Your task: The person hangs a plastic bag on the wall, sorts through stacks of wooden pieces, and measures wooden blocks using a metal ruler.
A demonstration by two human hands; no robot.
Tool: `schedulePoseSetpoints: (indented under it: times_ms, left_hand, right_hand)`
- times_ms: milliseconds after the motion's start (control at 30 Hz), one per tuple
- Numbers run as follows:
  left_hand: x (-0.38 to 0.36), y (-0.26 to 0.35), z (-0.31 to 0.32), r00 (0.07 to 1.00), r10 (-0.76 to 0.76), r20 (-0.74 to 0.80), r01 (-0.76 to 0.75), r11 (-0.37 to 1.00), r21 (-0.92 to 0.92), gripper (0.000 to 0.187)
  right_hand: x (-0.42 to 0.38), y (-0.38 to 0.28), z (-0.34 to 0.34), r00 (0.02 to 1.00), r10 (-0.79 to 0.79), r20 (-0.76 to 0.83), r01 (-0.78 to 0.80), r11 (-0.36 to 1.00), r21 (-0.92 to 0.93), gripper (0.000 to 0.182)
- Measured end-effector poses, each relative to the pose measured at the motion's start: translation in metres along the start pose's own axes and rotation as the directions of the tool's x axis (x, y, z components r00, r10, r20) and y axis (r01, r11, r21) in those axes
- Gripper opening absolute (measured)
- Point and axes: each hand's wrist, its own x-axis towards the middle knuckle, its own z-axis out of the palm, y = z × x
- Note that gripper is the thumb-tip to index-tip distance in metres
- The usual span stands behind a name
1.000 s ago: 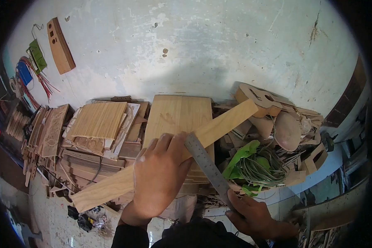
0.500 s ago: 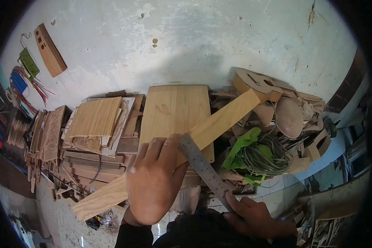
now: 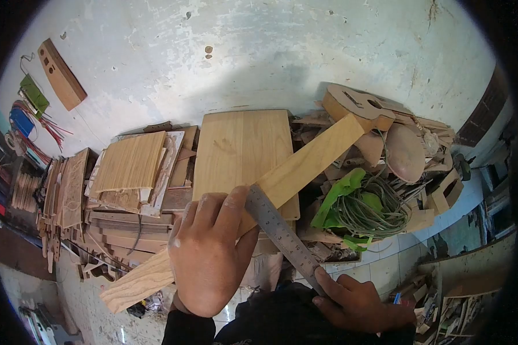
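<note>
A long pale wooden board [image 3: 316, 159] runs diagonally in front of me, from lower left to upper right. My left hand [image 3: 207, 247] is wrapped over its middle, gripping it with the fingers across the face. A metal ruler [image 3: 282, 233] lies across the board, its far end beside my left fingertips. My right hand [image 3: 354, 302] is closed around the ruler's near end, thumb on top. Beneath the board sits a flat rectangular wooden panel [image 3: 242, 138].
Stacked thin wood strips [image 3: 131, 164] and scraps lie to the left. On the right are a small guitar body [image 3: 357, 109], a coil of green cord [image 3: 380, 207] and bright green material [image 3: 336, 198]. A pale, chipped wall [image 3: 270, 46] stands behind.
Both hands, the board and the ruler keep nearly the same arrangement. The view has shifted slightly, so the background sits a little higher.
</note>
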Motion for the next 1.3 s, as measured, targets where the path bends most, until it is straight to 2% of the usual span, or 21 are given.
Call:
schedulePoseSetpoints:
  times_ms: [233,300,367,433,467,533,567,633,700,733,800,867,900,967,1000,1033,1100,1133,1200,1267,1300]
  left_hand:
    - [0.002,-0.003,0.000,1.000,0.013,-0.007,-0.013,1.000,0.004,0.053]
    - [0.009,-0.007,-0.001,1.000,-0.002,-0.025,0.003,0.999,0.040,0.051]
    - [0.019,-0.011,-0.004,0.999,-0.038,-0.023,0.039,0.998,0.057,0.053]
    - [0.032,-0.023,-0.004,0.998,-0.053,-0.023,0.056,0.992,0.113,0.057]
    - [0.039,-0.029,-0.002,0.998,-0.054,-0.030,0.057,0.991,0.118,0.057]
    - [0.056,-0.039,-0.002,0.969,-0.243,0.033,0.227,0.939,0.258,0.060]
    - [0.062,-0.044,-0.003,0.972,-0.235,0.028,0.220,0.938,0.267,0.060]
    - [0.073,-0.052,-0.005,0.963,-0.268,-0.003,0.262,0.940,0.219,0.064]
    - [0.081,-0.063,-0.001,0.972,-0.236,-0.007,0.231,0.946,0.226,0.064]
    - [0.081,-0.064,0.000,0.977,-0.215,-0.004,0.210,0.952,0.224,0.064]
    - [0.077,-0.057,-0.001,0.980,-0.198,0.006,0.191,0.952,0.238,0.064]
    - [0.072,-0.053,-0.003,0.983,-0.185,0.005,0.178,0.951,0.255,0.064]
    - [0.069,-0.053,-0.003,0.990,-0.142,0.004,0.137,0.964,0.229,0.065]
    - [0.066,-0.053,-0.004,0.996,-0.084,-0.012,0.084,0.969,0.232,0.068]
    - [0.065,-0.053,-0.004,0.996,-0.083,-0.028,0.088,0.965,0.246,0.068]
    - [0.063,-0.054,-0.003,0.997,-0.074,-0.032,0.079,0.971,0.224,0.068]
    - [0.061,-0.047,-0.006,0.998,-0.056,-0.028,0.061,0.972,0.228,0.066]
    - [0.059,-0.047,-0.007,0.998,-0.059,-0.033,0.066,0.970,0.234,0.066]
    - [0.054,-0.052,-0.009,0.993,-0.042,-0.109,0.059,0.986,0.154,0.066]
    - [0.060,-0.069,-0.018,0.988,-0.046,-0.146,0.057,0.995,0.076,0.066]
    - [0.053,-0.074,-0.027,0.988,-0.044,-0.149,0.045,0.999,0.003,0.065]
  right_hand:
    - [0.001,0.008,0.005,0.999,-0.029,-0.019,0.029,1.000,-0.003,0.066]
    - [0.004,0.028,0.011,0.962,-0.080,-0.262,0.107,0.990,0.092,0.063]
    - [0.007,0.079,0.047,0.824,0.012,-0.566,0.081,0.987,0.139,0.061]
    - [0.036,0.102,0.051,0.731,0.165,-0.662,0.071,0.947,0.315,0.058]
    - [0.047,0.116,0.055,0.731,0.159,-0.664,0.079,0.946,0.314,0.058]
    - [0.069,0.147,0.068,0.773,0.378,-0.510,-0.120,0.875,0.468,0.060]
    - [0.082,0.167,0.077,0.769,0.377,-0.516,-0.111,0.873,0.474,0.060]
    - [0.108,0.204,0.091,0.801,0.402,-0.444,-0.050,0.783,0.620,0.059]
    - [0.137,0.221,0.081,0.803,0.455,-0.384,-0.039,0.683,0.730,0.055]
    - [0.152,0.220,0.070,0.788,0.523,-0.325,-0.009,0.538,0.843,0.053]
    - [0.184,0.225,0.057,0.778,0.576,-0.250,0.027,0.366,0.930,0.052]
    - [0.220,0.245,0.065,0.707,0.334,-0.623,0.213,0.740,0.638,0.061]
    - [0.230,0.252,0.072,0.710,0.324,-0.625,0.228,0.734,0.640,0.061]
    - [0.245,0.265,0.075,0.846,0.278,-0.455,0.242,0.561,0.792,0.069]
    - [0.246,0.268,0.068,0.847,0.261,-0.462,0.259,0.556,0.790,0.069]
    - [0.242,0.274,0.061,0.911,0.268,-0.314,0.129,0.536,0.834,0.072]
    - [0.236,0.265,0.055,0.953,0.262,-0.155,-0.003,0.517,0.856,0.074]
    - [0.233,0.258,0.056,0.937,0.225,-0.267,0.120,0.511,0.851,0.071]
    - [0.228,0.254,0.059,0.910,0.177,-0.375,0.244,0.502,0.830,0.068]
    - [0.226,0.254,0.060,0.806,0.104,-0.583,0.439,0.557,0.705,0.053]
    - [0.211,0.231,0.038,0.776,0.119,-0.619,0.428,0.621,0.656,0.047]
